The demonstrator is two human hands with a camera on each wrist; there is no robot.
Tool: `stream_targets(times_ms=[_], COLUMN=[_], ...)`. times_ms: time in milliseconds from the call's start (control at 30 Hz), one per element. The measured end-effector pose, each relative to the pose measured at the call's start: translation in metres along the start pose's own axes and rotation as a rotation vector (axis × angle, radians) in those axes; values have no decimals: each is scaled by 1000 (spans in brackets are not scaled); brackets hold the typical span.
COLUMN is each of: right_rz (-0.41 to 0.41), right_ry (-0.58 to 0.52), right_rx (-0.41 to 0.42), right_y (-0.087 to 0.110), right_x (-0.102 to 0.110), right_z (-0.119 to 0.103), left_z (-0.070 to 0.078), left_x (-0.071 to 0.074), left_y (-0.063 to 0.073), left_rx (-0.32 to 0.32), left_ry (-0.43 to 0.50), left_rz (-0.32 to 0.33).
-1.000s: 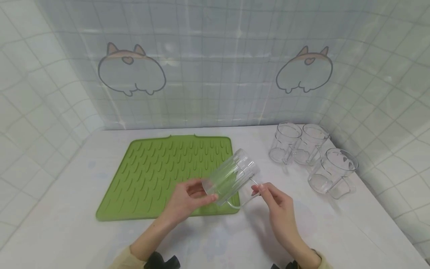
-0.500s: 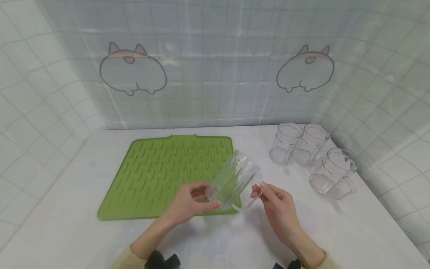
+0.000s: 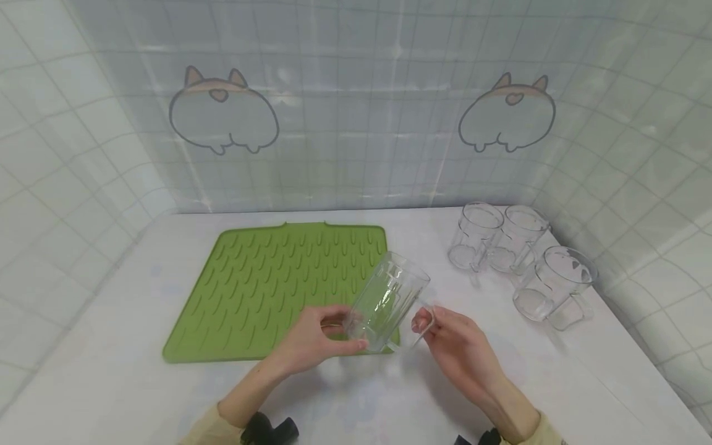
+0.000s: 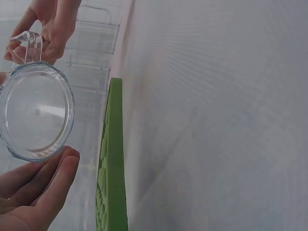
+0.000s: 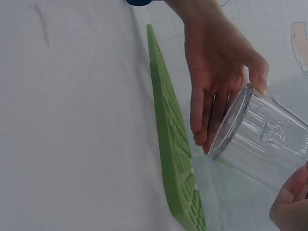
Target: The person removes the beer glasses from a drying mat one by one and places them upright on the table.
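A clear glass mug (image 3: 389, 300) is held tilted above the right edge of a green ridged mat (image 3: 278, 284), its base toward the left hand and its mouth up to the right. My left hand (image 3: 311, 337) grips the lower end between thumb and fingers. At the mug's handle, my right hand (image 3: 458, 349) has curled fingers holding the loop. The left wrist view looks onto the round mug base (image 4: 36, 113), with left fingers (image 4: 60, 185) along its rim. In the right wrist view the right hand (image 5: 291, 207) is mostly cut off by the edge.
Several similar things share the white table (image 3: 356, 395): a glass mug (image 3: 474, 238) at the back right, another mug (image 3: 514, 241) close beside it, and a third mug (image 3: 550, 284) nearer. Tiled-pattern walls (image 3: 356, 123) enclose the back and sides.
The mug has turned slightly more upright and come a little nearer to me. My right hand's fingers have shifted on the handle. The mat and other mugs stay put.
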State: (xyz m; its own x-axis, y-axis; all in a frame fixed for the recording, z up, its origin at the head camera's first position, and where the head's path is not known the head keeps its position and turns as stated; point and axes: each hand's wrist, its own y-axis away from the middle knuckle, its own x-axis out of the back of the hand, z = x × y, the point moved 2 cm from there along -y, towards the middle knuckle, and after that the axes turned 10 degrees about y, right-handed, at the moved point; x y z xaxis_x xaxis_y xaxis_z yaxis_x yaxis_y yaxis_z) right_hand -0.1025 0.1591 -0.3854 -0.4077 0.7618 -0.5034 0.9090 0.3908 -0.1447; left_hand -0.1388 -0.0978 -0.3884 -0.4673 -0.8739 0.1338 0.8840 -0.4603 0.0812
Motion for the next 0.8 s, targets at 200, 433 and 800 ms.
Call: stream_targets(times_ms=[200, 433, 800], right_rz=[-48, -73, -73], right_ry=[-63, -19, 50], right_rx=[-43, -74, -42], right_y=[1, 2, 4], right_x=[-1, -5, -8], right_z=[-1, -2, -1], left_z=[-2, -2, -3], left_x=[-1, -2, -5], left_y=[0, 1, 2], left_rx=[31, 37, 36], left_ry=[-2, 1, 45], left_rz=[-34, -48, -49])
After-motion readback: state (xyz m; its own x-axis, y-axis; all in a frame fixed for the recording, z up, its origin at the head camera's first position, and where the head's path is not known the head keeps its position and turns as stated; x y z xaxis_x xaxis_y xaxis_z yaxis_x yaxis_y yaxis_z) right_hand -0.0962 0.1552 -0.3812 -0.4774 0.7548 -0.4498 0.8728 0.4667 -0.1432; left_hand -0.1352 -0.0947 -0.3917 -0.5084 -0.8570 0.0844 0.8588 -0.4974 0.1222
